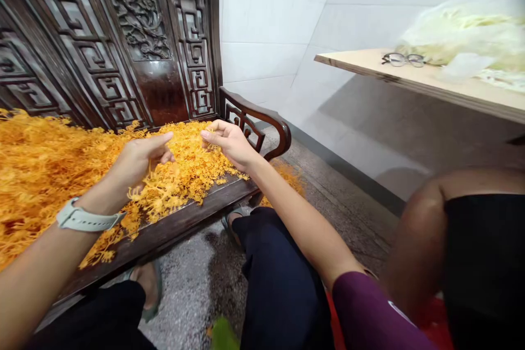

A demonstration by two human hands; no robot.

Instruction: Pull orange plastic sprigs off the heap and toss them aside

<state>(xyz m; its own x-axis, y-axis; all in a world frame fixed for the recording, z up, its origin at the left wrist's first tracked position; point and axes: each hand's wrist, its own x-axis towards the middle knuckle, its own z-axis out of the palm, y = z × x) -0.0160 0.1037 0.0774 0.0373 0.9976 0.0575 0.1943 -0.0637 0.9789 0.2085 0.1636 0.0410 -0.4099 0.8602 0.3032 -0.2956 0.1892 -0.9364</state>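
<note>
My left hand (141,159), with a pale watch (88,217) on its wrist, is curled with the thumb stretched out. An orange plastic sprig (152,192) hangs beneath its palm, apparently held by the curled fingers. Facing it, my right hand (229,143) has thumb and forefinger pinched together, with a bit of orange showing at the fingertips; its exact shape is too small to make out. Both hands are over a spread of small orange plastic flower pieces (191,145). To the left rises a larger heap of branching orange sprigs (45,175).
The pieces lie on a dark carved wooden bench (197,205) with a curved armrest (283,136). More orange bits (287,178) are on the floor behind. At right, a wooden board (361,60) carries glasses (404,59) and pale bagged material (467,27). Another person's knee (422,229) is close by.
</note>
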